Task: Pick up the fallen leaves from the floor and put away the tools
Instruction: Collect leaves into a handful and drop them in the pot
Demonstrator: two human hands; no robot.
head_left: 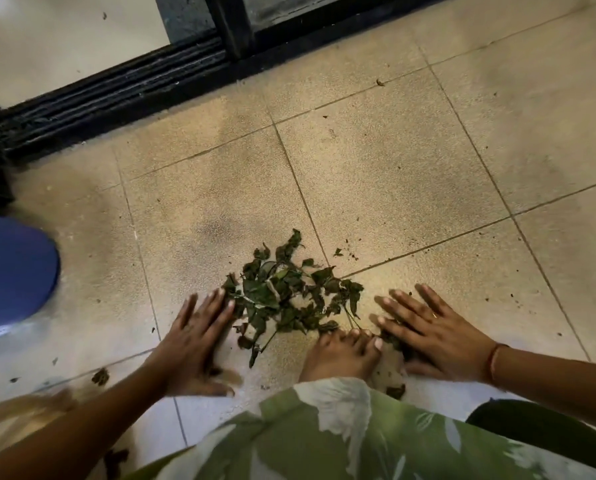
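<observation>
The left hand [192,341] and right hand [431,330] flat on the floor [393,168], the leaves [289,299] between them.
Both hands hold nothing, fingers straight and spread; the left is blurred, and its fingertips seem to touch the pile. The leaves lie heaped just beyond a bare foot [341,355]. A blue thing [12,271] is far to the left.

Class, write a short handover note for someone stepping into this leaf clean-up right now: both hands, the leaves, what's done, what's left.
Left hand: open, flat on the floor at the left edge of the leaf pile.
Right hand: open, flat, right of the pile.
Done: most leaves gathered into one pile.
Left: lift the pile, collect stray bits, put tools away; none clearly in view.
</observation>
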